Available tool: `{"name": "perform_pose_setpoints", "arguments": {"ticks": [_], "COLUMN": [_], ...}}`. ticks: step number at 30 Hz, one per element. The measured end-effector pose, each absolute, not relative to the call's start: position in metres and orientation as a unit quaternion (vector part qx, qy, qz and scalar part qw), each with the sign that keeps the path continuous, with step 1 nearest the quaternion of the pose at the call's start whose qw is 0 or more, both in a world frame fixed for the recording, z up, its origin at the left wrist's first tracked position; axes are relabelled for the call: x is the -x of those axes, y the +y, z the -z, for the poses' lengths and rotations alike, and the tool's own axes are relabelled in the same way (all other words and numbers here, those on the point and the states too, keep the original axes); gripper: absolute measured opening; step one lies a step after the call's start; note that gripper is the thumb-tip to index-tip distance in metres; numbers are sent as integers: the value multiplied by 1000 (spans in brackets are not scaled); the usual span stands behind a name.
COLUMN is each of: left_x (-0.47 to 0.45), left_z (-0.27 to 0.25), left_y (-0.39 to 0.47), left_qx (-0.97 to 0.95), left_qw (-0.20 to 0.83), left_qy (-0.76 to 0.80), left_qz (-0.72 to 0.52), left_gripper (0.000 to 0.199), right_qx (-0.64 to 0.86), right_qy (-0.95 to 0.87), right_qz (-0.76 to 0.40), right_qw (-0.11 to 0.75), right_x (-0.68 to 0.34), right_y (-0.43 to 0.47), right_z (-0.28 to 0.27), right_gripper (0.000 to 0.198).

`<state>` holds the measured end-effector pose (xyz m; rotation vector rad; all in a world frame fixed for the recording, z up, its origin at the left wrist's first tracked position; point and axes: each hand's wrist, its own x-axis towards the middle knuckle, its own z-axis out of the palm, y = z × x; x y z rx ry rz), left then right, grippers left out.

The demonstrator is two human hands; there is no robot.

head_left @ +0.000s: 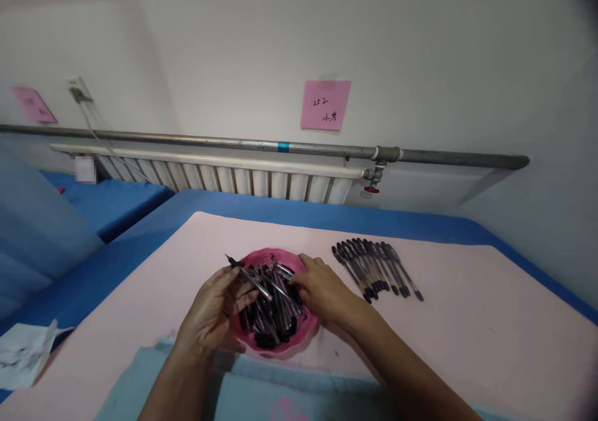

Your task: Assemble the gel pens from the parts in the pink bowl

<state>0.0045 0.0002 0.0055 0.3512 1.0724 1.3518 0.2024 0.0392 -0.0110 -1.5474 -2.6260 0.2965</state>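
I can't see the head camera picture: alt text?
A person's left hand holds an uncapped pen over a pink bowl of pen parts; the right hand is at the rim. Other pens lie fanned to the right.

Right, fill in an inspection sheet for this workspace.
Surface: pink mat on a blue tabletop.
Job's things: pink bowl heaped with black-and-clear pens; row of pens on the mat, right of the bowl.
Clutter: white paper at far left; light-blue cloth at the near edge.
Grips: left grip holds an uncapped pen above the bowl; right grip at the bowl's right rim.
Cables: white cord hanging from the wall outlet.
Surroundings: radiator, metal pipe, pink notes on the wall.
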Motion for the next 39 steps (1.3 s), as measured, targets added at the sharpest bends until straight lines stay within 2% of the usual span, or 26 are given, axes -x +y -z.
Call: {"name": "perform_pose_setpoints", "arguments": {"ticks": [9,13,19,22,24,27,30,34,36,39], "left_x": [-5,-4,-4,-5,-6,-7,-7,-8,-8,-9], "left_z": [-7,-6,-4,-5,-5,-7,-7,-7,-8,-8], "left_y": [-2,-2,0,-1,-1,-1,-1,-1,-2,-2], "left_qx": [-179,-181,-178,-182,-182,-169,-167,-173,-170,-164], "left_qw": [638,642,631,629,628,621,614,626,634,637], "left_qy": [476,476,488,484,481,472,448,426,419,404], "left_qz": [-579,-573,-576,-580,-585,-603,-628,-630,-627,-636], "left_gripper": [5,5,7,8,8,6,3,10,12,15], "right_qx": [514,524,524,518,513,515,512,444,427,419], "right_qy": [-851,-840,-827,-830,-833,-802,-729,-605,-559,-531], "right_qz": [-104,-128,-175,-171,-134,-109,-265,-507,-568,-594], "right_qw": [29,54,104,117,159,282,369,424,428,435], "right_x": [-199,-199,-201,-203,-204,-202,-192,-173,-166,-162], "right_y": [37,38,41,43,43,41,34,21,17,15], "right_z": [8,10,16,15,10,-3,-13,-9,-5,-4], "right_gripper": [19,18,28,19,11,9,10,6,7,8]}}
